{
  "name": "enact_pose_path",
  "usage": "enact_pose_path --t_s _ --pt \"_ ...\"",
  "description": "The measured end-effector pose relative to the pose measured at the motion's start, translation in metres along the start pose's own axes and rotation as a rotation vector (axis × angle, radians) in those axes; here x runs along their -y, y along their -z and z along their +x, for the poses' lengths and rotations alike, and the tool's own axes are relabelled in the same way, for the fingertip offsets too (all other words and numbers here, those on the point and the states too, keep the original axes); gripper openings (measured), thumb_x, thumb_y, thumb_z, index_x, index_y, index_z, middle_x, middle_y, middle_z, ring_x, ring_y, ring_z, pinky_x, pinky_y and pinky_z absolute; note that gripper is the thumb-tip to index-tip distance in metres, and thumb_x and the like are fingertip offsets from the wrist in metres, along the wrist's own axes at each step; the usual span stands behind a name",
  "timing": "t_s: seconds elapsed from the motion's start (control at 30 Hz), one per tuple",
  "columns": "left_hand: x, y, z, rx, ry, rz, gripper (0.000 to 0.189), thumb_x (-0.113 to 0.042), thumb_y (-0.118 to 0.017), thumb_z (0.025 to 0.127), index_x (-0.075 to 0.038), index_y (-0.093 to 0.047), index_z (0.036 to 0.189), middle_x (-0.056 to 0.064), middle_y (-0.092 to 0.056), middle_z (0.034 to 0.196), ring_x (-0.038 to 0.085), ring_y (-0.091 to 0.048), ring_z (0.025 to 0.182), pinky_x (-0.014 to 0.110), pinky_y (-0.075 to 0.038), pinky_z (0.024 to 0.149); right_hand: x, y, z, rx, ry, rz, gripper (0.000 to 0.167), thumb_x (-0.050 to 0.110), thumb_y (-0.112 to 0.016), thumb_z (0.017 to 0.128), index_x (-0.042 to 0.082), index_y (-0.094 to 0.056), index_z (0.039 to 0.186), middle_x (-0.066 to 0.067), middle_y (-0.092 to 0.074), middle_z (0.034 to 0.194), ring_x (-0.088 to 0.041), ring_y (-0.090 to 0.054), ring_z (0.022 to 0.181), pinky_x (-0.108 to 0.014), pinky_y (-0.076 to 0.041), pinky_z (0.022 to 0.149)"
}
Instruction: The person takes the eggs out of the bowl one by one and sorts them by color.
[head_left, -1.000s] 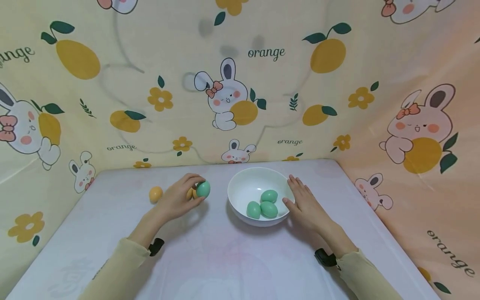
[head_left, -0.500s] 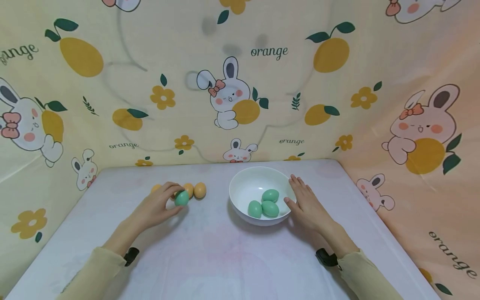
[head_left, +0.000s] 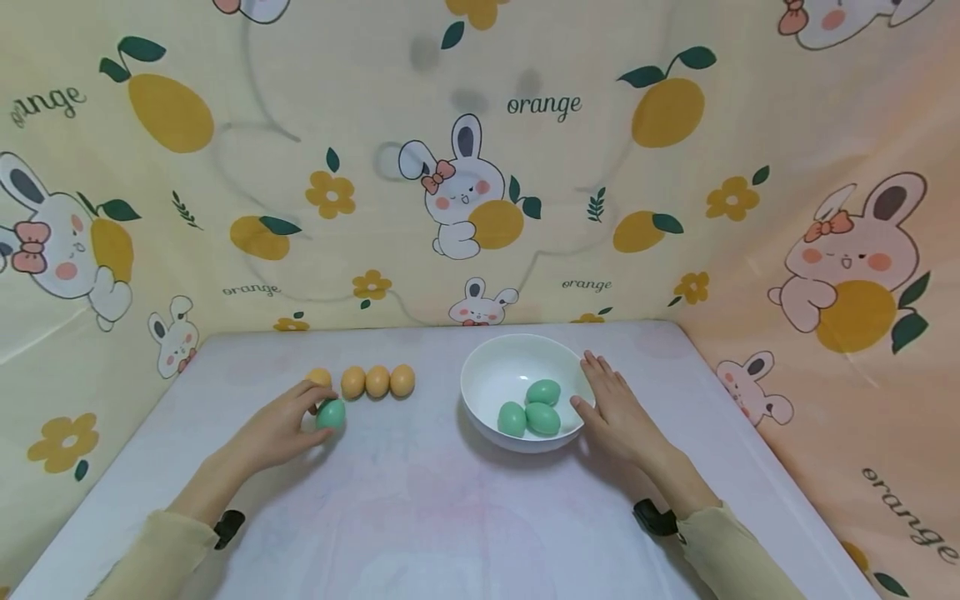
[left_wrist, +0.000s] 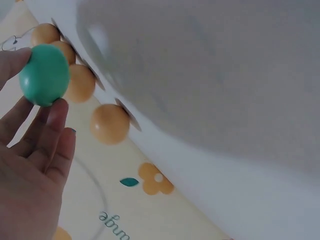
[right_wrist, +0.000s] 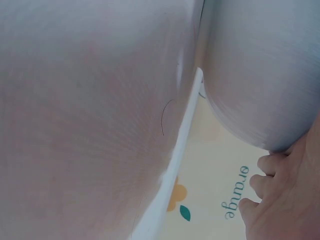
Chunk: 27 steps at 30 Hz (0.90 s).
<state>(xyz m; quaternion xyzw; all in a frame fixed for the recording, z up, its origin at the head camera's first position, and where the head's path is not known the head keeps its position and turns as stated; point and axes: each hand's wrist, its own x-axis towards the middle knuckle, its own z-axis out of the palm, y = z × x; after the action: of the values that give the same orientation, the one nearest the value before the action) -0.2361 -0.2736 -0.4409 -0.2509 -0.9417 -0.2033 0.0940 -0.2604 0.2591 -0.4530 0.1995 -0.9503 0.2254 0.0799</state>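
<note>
Between thumb and fingertips, my left hand [head_left: 276, 427] pinches a green egg [head_left: 331, 414], in front of the leftmost orange egg [head_left: 318, 377]. The left wrist view shows the same green egg [left_wrist: 44, 75] held at the fingertips, the orange eggs behind it. Three more orange eggs [head_left: 377, 381] stand side by side to the right of that hand. My right hand [head_left: 621, 414] lies with straight fingers against the right side of a white bowl [head_left: 480, 367]. Inside the bowl are three green eggs [head_left: 543, 418]. In the right wrist view, the fingers touch the bowl's outer wall [right_wrist: 270, 75].
A white-covered table [head_left: 435, 517] carries everything. Behind it and along its sides hangs a cream cloth [head_left: 420, 83] printed with rabbits and oranges. Dark straps [head_left: 229, 528] circle both wrists.
My left hand has carried the green egg leftward and toward me, away from the bowl, uncovering the row of orange eggs. My right hand has stayed on the bowl.
</note>
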Motion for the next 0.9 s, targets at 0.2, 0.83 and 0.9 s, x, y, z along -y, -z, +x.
enact_pose_path --t_s 0.2,0.83,0.9 --pt "0.002 0.010 -0.007 0.095 0.126 -0.037 0.050 -0.016 -0.085 0.086 -0.002 -0.065 0.130 0.010 -0.064 0.119 0.021 -0.063 0.097 0.037 -0.055 0.076 -0.001 0.000 -0.001 0.000 -0.003 0.002 0.075 0.045 -0.045 0.110 -0.004 -0.023 0.162 -0.019 -0.016 0.172 -0.043 -0.011 0.158 -0.063 -0.013 0.125" --pt "0.021 0.023 -0.015 0.215 0.232 -0.083 0.051 -0.020 -0.085 0.084 0.005 -0.066 0.124 0.012 -0.065 0.111 0.022 -0.061 0.091 0.028 -0.053 0.067 0.001 0.001 -0.001 -0.002 -0.002 -0.001 0.075 0.045 -0.045 0.110 -0.004 -0.023 0.162 -0.018 -0.015 0.172 -0.043 -0.012 0.158 -0.061 -0.012 0.126" --pt "0.022 0.022 -0.015 0.214 0.232 -0.082 0.050 -0.020 -0.084 0.085 0.005 -0.066 0.124 0.012 -0.065 0.111 0.022 -0.061 0.091 0.029 -0.053 0.068 0.000 0.000 -0.001 0.001 -0.003 -0.001 0.075 0.045 -0.044 0.110 -0.004 -0.023 0.162 -0.018 -0.015 0.172 -0.043 -0.011 0.158 -0.061 -0.012 0.126"
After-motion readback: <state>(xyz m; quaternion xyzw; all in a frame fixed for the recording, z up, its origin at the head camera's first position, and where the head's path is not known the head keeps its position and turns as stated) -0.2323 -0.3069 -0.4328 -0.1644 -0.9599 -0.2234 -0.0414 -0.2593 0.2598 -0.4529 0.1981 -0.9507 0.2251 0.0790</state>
